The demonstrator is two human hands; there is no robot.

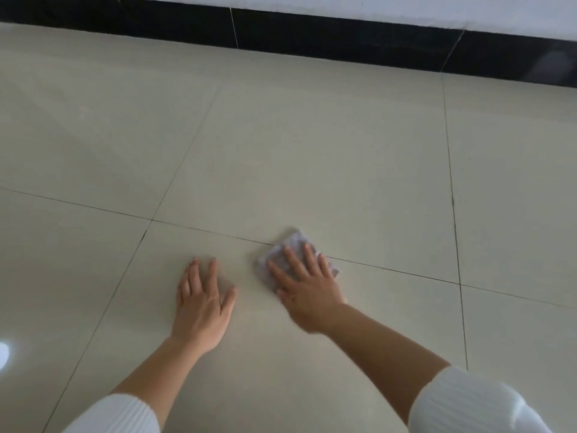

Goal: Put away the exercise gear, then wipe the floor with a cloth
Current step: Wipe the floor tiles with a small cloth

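Note:
A small folded greyish-pink cloth (293,245) lies flat on the beige tiled floor (312,151), across a grout line. My right hand (307,287) presses down on the cloth with straight, spread fingers and covers its near half. My left hand (203,303) rests flat on the bare tile to the left of the cloth, fingers straight, holding nothing. The right hand looks slightly blurred. No exercise gear is in view.
A black skirting band (312,35) runs along the foot of a white wall (406,7) at the far side. Dark grout lines cross the tiles. A bright reflection (4,354) shines on the floor at the left edge.

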